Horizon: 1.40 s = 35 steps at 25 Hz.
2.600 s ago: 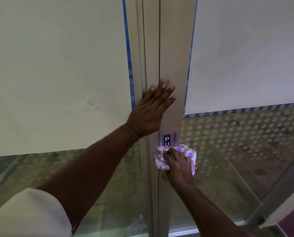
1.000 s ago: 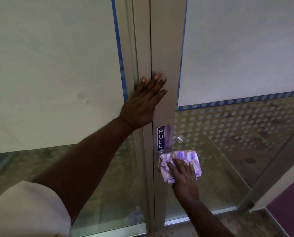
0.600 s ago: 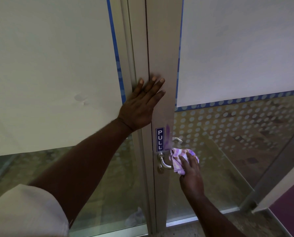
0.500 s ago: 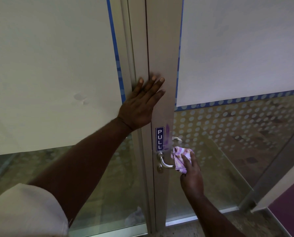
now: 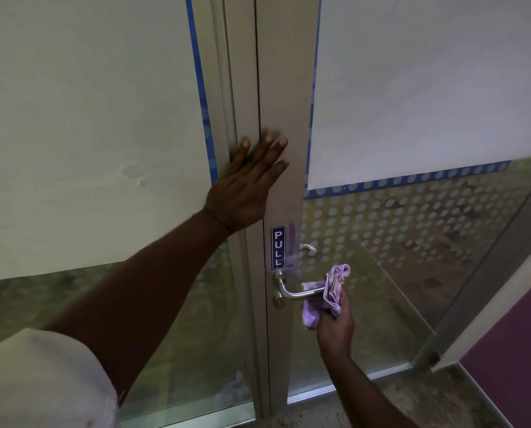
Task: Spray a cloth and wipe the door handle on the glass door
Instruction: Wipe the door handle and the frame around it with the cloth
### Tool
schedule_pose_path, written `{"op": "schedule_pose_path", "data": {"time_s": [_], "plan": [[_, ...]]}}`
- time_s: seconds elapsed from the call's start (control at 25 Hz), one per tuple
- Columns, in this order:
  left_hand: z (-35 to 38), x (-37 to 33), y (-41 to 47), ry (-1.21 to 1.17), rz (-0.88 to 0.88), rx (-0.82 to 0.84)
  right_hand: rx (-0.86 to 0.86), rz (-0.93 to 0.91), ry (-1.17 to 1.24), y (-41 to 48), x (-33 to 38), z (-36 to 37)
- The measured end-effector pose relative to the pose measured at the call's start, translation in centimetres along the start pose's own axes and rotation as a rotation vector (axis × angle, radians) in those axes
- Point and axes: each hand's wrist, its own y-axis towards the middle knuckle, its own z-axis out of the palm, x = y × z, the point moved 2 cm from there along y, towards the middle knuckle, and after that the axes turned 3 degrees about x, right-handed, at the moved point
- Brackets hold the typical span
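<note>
Wiping step, well underway by the look of it. Gripping a bunched purple cloth (image 5: 329, 291) in the right hand (image 5: 335, 322), fingers closed around it, wrapping it over the free end of the metal door handle (image 5: 292, 292). Bracing with the left hand (image 5: 245, 186), fingers spread and flat, palm pressing on the grey door frame (image 5: 286, 88) above the blue PULL sticker (image 5: 278, 248). Hands well apart. Handle sitting just below that sticker, on the right-hand glass door (image 5: 381, 273). No spray bottle showing anywhere. Probably needing next: sliding the cloth back along the bar toward the base by the frame, keeping the squeeze on, maybe twisting around the underside too.
</note>
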Motion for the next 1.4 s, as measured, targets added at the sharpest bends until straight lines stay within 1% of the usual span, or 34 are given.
{"op": "schedule_pose_path", "data": {"time_s": [0.24,0.4,0.56,0.68,0.76,0.84,0.92,0.96,1.0,1.08,1.2,1.4], "plan": [[-0.2,0.1,0.0,-0.051,0.014,0.004,0.042,0.071,0.050,-2.8,1.6,-0.3],[-0.7,0.2,-0.1,-0.145,0.006,0.028,0.173,0.136,0.193,-4.5,3.0,0.0],[-1.9,-0.9,-1.0,-0.346,-0.065,0.093,0.196,0.097,0.304,-4.3,6.3,0.3],[-2.6,-3.7,-3.8,-0.533,-0.100,0.203,0.185,0.108,0.413,-3.7,8.7,-0.2],[-3.2,-5.7,-5.7,-0.710,-0.209,0.316,0.236,0.100,0.475,-3.4,10.1,-0.7],[-3.6,-7.2,-6.7,-0.947,-0.427,0.459,0.289,0.048,0.490,-3.3,11.7,-1.2],[-4.2,-8.4,-6.8,-1.269,-0.635,0.609,0.314,0.020,0.511,-3.3,13.0,-1.6],[-4.5,-8.8,-6.6,-1.387,-0.686,0.655,0.326,0.009,0.521,-3.3,13.6,-1.8],[-4.8,-9.1,-6.3,-1.439,-0.706,0.674,0.335,-0.001,0.523,-3.5,14.2,-2.0],[-5.6,-9.6,-5.6,-1.510,-0.734,0.657,0.351,-0.028,0.518,-3.8,15.6,-2.3],[-7.0,-9.7,-4.6,-1.580,-0.756,0.573,0.433,-0.094,0.478,-4.3,17.6,-3.1],[-8.3,-9.6,-3.2,-1.768,-0.812,0.489,0.588,-0.029,0.364,-5.0,20.4,-3.1]]}}
